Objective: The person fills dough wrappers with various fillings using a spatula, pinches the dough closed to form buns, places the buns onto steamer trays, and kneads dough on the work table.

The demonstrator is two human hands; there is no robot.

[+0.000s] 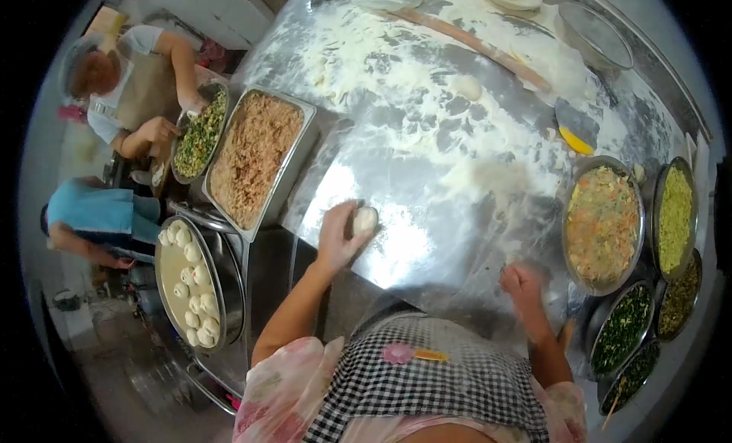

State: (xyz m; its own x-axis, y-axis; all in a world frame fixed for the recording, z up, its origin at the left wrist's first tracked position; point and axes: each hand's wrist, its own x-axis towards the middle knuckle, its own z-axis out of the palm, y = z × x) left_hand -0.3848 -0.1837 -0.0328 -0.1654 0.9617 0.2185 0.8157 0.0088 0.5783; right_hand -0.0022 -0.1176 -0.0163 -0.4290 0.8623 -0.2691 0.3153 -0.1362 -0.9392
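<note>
My left hand (341,233) is curled around a small round white dough piece (365,219) near the front left of the floured metal table (412,237). The dough shows at the fingertips, on the hand's right side. My right hand (523,278) is over the table's front edge, toward the right, with its fingers bent together and partly blurred. Whatever it may hold is too small to make out. To its right stands a bowl of orange and yellow chopped filling (603,223).
A deep tray of brown minced filling (255,153) stands at the left, beside a pan of white buns (184,302). Bowls of green filling (623,329) line the right. A rolling pin (473,45) and a yellow-edged scraper (576,140) lie farther back. Two people are at the left.
</note>
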